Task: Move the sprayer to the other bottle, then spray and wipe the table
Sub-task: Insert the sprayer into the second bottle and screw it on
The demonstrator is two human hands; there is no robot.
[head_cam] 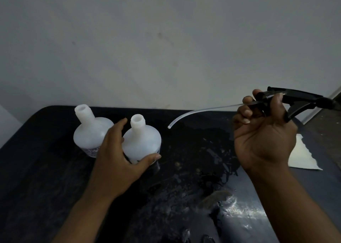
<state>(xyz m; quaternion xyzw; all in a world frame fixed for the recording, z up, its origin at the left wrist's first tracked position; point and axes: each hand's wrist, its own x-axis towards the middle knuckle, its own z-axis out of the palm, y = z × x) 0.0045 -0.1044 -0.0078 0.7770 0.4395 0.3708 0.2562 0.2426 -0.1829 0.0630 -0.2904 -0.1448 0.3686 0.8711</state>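
Two white plastic bottles stand open-necked on the dark table [46, 159], side by side. My left hand [118, 156] wraps around the right bottle [142, 141], thumb in front, fingers between the two. The left bottle [88, 132] stands just behind my fingers. My right hand [263, 132] holds the black trigger sprayer [299, 100] up in the air at the right, lying sideways. Its clear dip tube [193, 112] curves left and down, with its open end hanging a short way right of the right bottle's neck.
A white cloth or paper towel [302, 156] lies on the table at the right, partly behind my right hand. The table's middle is wet and speckled with dirt [199, 159]. A grey wall [166, 40] rises behind the table.
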